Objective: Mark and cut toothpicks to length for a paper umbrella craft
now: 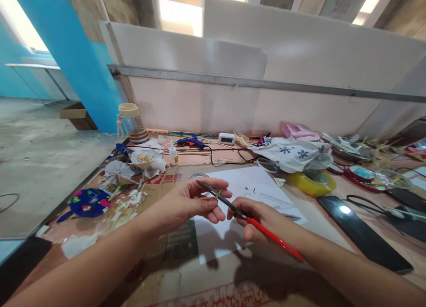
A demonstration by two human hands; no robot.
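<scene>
My right hand [258, 216] is closed around a pair of red-handled scissors [274, 239], seen edge-on, so the handle loops do not show. Their dark blades point up and left, passing across the fingers of my left hand [196, 198]. Between the left thumb and fingertips is a small thin pale piece [218, 194], close against the blades; its exact kind is too small to tell. Both hands are held above a white sheet of paper [213, 240], which lies on printed cardboard [181, 276]. Small scraps and a tiny blue flower cutout [246, 188] rest on the paper.
Small paper umbrellas [116, 171] and a blue decorated disc [89, 203] stand at left. Behind are a glue bottle [173, 155], a blue glue gun [191, 142] and a jar [129, 125]. Yellow tape [313, 183], flowered cloth [289, 152] and a phone [362, 231] lie right.
</scene>
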